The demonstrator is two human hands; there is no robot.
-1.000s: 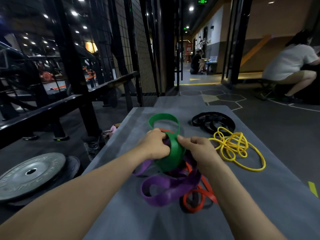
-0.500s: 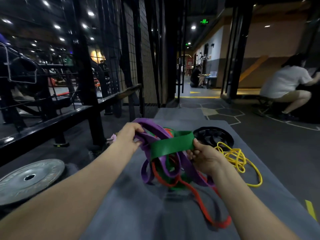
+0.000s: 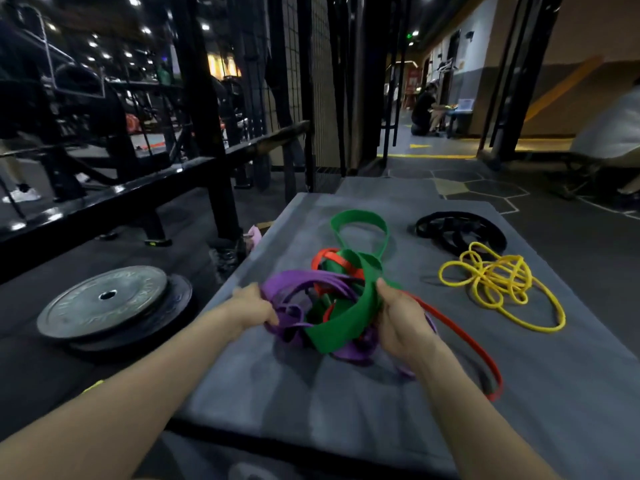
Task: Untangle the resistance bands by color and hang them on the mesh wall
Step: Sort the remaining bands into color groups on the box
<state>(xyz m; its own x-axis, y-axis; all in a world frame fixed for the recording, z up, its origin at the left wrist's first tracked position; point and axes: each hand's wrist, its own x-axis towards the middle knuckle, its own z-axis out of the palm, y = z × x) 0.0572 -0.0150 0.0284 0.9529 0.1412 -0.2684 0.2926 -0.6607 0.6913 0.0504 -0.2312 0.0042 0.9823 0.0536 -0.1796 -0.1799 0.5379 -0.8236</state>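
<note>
Left hand (image 3: 254, 308) grips the purple band (image 3: 294, 284) at the tangle's left edge, fingers curled round it. Right hand (image 3: 401, 320) holds the green band (image 3: 349, 323) on the tangle's right side. Tangle sits mid-frame on the grey mat (image 3: 346, 403); red band (image 3: 460, 337) trails toward lower right. Yellow band (image 3: 498, 282) and black band (image 3: 460, 230) lie apart, right of centre. Mesh wall (image 3: 322, 81) stands upper centre. Weight plate (image 3: 104, 299) lies on the floor at left.
</note>
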